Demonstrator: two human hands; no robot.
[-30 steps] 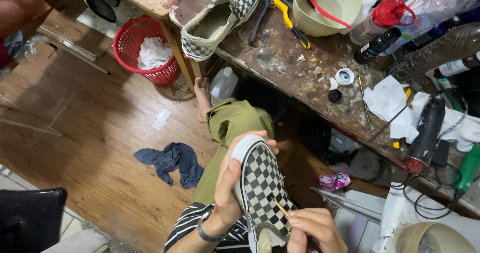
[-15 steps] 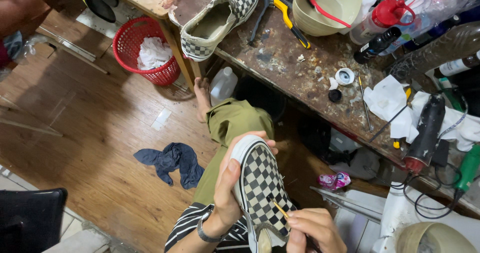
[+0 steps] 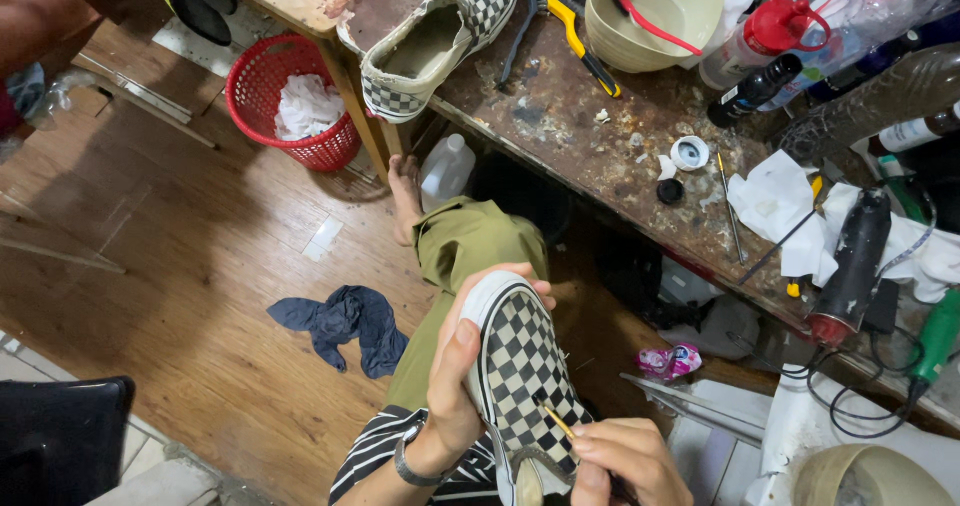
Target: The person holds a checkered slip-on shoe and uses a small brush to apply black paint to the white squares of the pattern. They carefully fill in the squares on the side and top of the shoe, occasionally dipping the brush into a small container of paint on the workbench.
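Observation:
My left hand grips a black-and-white checkered slip-on shoe by its toe and side, holding it over my lap. A thin yellow-tipped brush or stick is pinched in my right hand, with its tip on the checkered upper near the shoe's opening. The matching checkered shoe lies on its side on the stained wooden workbench, away from both hands.
On the bench sit a beige bucket, yellow-handled pliers, a red-capped bottle, a black heat gun and white rags. A red waste basket and a blue cloth are on the wooden floor.

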